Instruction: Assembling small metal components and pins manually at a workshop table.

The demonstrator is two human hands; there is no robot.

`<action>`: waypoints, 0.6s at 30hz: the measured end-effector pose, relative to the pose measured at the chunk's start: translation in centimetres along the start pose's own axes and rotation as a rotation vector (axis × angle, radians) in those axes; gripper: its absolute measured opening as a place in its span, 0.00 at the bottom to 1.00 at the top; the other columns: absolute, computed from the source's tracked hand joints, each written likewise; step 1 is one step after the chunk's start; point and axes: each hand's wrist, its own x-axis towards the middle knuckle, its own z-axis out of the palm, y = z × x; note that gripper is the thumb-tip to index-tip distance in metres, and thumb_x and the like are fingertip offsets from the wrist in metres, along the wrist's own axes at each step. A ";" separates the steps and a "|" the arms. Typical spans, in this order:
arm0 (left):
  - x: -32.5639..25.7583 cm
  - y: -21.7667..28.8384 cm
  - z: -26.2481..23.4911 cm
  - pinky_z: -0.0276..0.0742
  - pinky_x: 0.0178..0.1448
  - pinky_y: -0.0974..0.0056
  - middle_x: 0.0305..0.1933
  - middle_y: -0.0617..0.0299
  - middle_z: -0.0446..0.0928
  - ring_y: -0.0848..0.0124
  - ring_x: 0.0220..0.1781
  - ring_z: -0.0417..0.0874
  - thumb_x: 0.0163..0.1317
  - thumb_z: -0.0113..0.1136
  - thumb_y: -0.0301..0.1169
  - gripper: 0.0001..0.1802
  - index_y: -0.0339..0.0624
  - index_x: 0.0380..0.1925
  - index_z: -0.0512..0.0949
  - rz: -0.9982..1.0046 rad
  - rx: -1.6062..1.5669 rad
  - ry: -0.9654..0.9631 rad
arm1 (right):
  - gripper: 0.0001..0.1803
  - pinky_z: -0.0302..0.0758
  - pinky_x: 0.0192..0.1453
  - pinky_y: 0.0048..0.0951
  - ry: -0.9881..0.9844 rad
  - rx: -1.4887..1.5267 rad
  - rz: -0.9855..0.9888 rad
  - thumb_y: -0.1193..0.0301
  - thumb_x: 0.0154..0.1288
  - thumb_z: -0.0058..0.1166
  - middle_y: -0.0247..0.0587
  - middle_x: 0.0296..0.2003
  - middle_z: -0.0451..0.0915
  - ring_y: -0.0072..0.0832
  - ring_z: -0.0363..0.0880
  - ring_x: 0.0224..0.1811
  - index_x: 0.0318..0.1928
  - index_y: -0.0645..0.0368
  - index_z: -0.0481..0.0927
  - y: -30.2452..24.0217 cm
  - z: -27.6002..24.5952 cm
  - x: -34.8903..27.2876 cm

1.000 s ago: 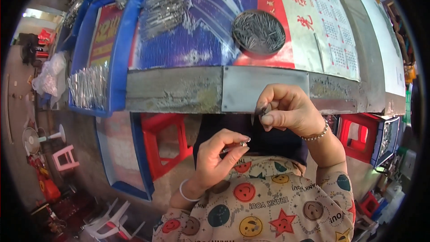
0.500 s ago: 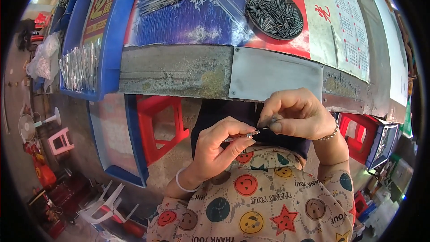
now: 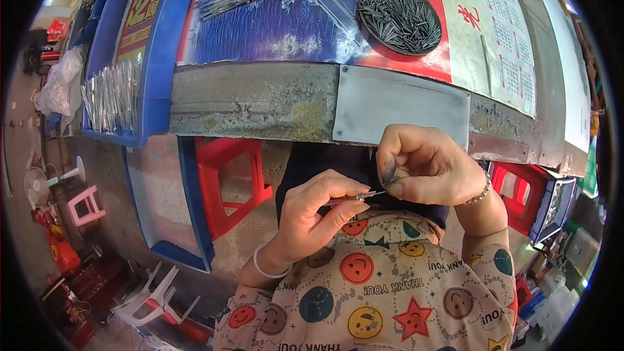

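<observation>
While both hands meet below the tabletop [image 3: 260, 101] edge, above the lap, the left hand [image 3: 316, 211] pinches a thin metal pin [image 3: 359, 196] between thumb and forefinger, and the right hand [image 3: 426, 166], fingers curled together, nips the pin's other end at its fingertips; on the tabletop well above sits a round dish of dark pins [image 3: 398, 18], with silvery strips [image 3: 112, 96] in a blue tray [image 3: 156, 84] to the left

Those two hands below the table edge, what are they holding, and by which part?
A thin metal pin: left hand pinches one end between thumb and forefinger, right hand pinches the other tip.
</observation>
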 end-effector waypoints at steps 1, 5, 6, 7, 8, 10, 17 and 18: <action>0.0 0.0 0.0 0.77 0.34 0.73 0.36 0.56 0.80 0.75 0.31 0.80 0.58 0.63 0.20 0.09 0.34 0.39 0.78 -0.004 0.000 0.002 | 0.10 0.66 0.37 0.17 -0.001 -0.001 0.005 0.85 0.53 0.56 0.33 0.32 0.72 0.17 0.69 0.34 0.36 0.66 0.72 0.0 0.1 0.0; -0.1 0.1 -0.1 0.75 0.32 0.73 0.33 0.58 0.80 0.75 0.29 0.80 0.57 0.64 0.20 0.09 0.34 0.39 0.79 -0.003 0.007 0.000 | 0.10 0.65 0.37 0.18 -0.010 -0.002 0.021 0.85 0.52 0.56 0.33 0.32 0.72 0.17 0.69 0.34 0.35 0.65 0.72 -0.1 0.1 0.1; 0.0 0.0 -0.1 0.75 0.32 0.73 0.33 0.58 0.80 0.75 0.29 0.80 0.57 0.64 0.20 0.09 0.34 0.39 0.79 -0.004 0.006 0.001 | 0.10 0.65 0.37 0.18 -0.010 -0.002 0.022 0.85 0.52 0.56 0.33 0.32 0.72 0.17 0.69 0.34 0.35 0.65 0.72 0.2 0.0 0.2; 0.0 0.0 -0.3 0.73 0.30 0.73 0.31 0.58 0.79 0.75 0.28 0.79 0.57 0.65 0.20 0.09 0.34 0.39 0.79 0.002 0.016 -0.019 | 0.08 0.61 0.33 0.16 -0.063 -0.009 -0.011 0.84 0.56 0.54 0.27 0.29 0.69 0.12 0.65 0.31 0.36 0.64 0.71 0.6 -0.3 0.3; 0.0 0.0 -0.4 0.72 0.29 0.72 0.30 0.59 0.79 0.75 0.27 0.78 0.57 0.65 0.21 0.09 0.34 0.39 0.80 0.007 0.026 -0.038 | 0.07 0.57 0.28 0.15 -0.116 -0.015 -0.043 0.82 0.60 0.51 0.22 0.27 0.67 0.07 0.61 0.27 0.37 0.62 0.70 0.8 -0.5 0.4; 0.0 0.0 -0.5 0.71 0.28 0.72 0.29 0.59 0.79 0.75 0.26 0.78 0.57 0.65 0.21 0.09 0.34 0.39 0.80 -0.003 0.019 -0.056 | 0.06 0.58 0.28 0.15 -0.133 -0.014 -0.034 0.82 0.60 0.51 0.22 0.27 0.67 0.08 0.61 0.27 0.37 0.62 0.70 0.9 -0.6 0.4; -0.4 0.1 -0.8 0.71 0.28 0.70 0.28 0.59 0.78 0.74 0.25 0.78 0.56 0.65 0.21 0.09 0.34 0.38 0.80 -0.023 0.070 -0.123 | 0.06 0.59 0.28 0.17 -0.174 -0.347 0.028 0.82 0.58 0.49 0.25 0.27 0.65 0.11 0.60 0.29 0.34 0.61 0.67 0.0 -0.3 0.0; -0.4 0.2 -0.8 0.71 0.28 0.70 0.28 0.59 0.78 0.74 0.25 0.78 0.56 0.65 0.21 0.09 0.34 0.38 0.80 -0.024 0.069 -0.122 | 0.06 0.59 0.28 0.17 -0.174 -0.346 0.029 0.82 0.58 0.49 0.25 0.27 0.65 0.11 0.60 0.29 0.34 0.61 0.67 0.1 -0.4 0.0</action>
